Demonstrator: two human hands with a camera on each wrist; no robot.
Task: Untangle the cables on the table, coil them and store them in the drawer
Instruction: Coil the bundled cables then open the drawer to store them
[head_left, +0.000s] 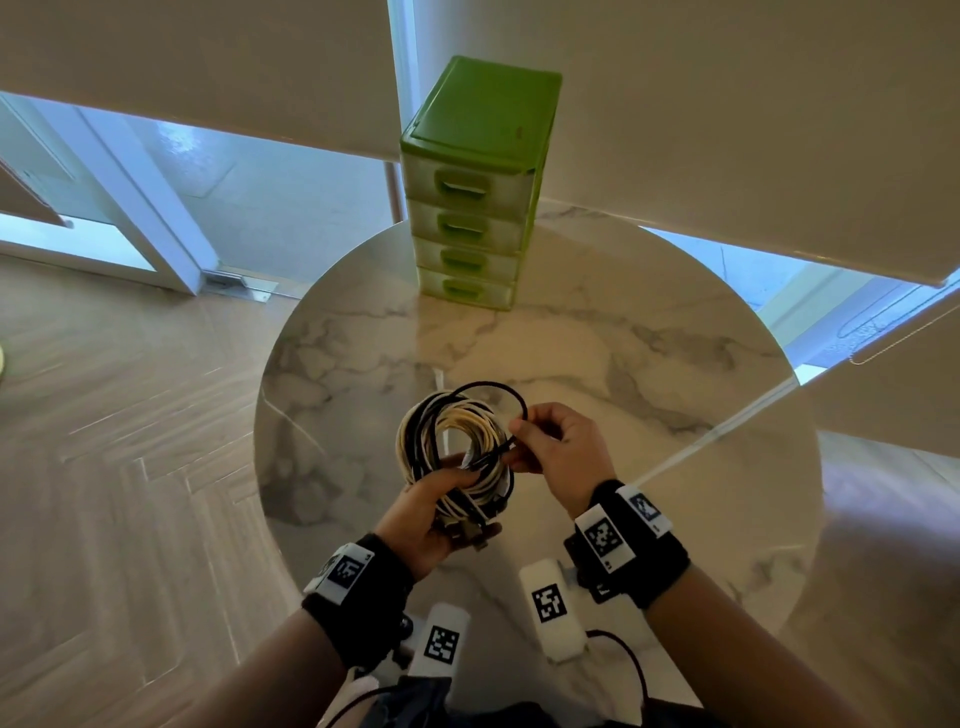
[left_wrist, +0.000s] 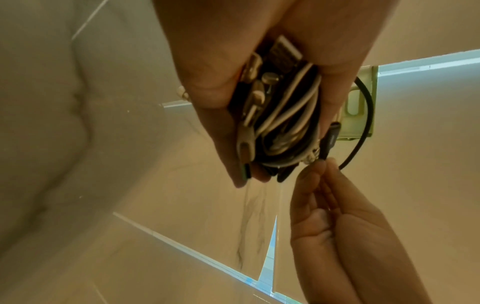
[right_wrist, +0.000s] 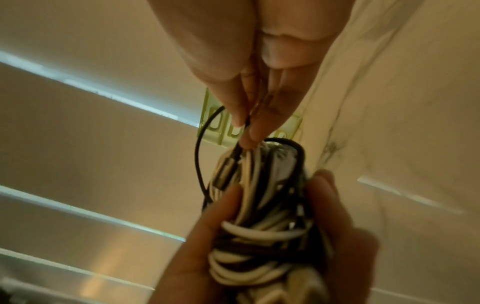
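A coil of black and white cables (head_left: 451, 441) hangs above the near middle of the round marble table (head_left: 649, 364). My left hand (head_left: 431, 512) grips the coil's lower part, plugs bunched in the palm (left_wrist: 262, 90). My right hand (head_left: 540, 441) pinches the loose black cable (head_left: 498, 387) near its plug, thumb and forefinger closed on it (right_wrist: 246, 125). That black cable loops out past the coil (left_wrist: 363, 123). The coil (right_wrist: 259, 226) fills the left palm in the right wrist view. The green drawer unit (head_left: 470, 208) stands at the table's far edge, all drawers closed.
Roller blinds cover the windows behind the table, and a thin blind wand (head_left: 717, 436) slants over the table's right side. Herringbone wood floor (head_left: 130, 415) lies to the left. A dark wire (head_left: 623, 654) trails near my right forearm.
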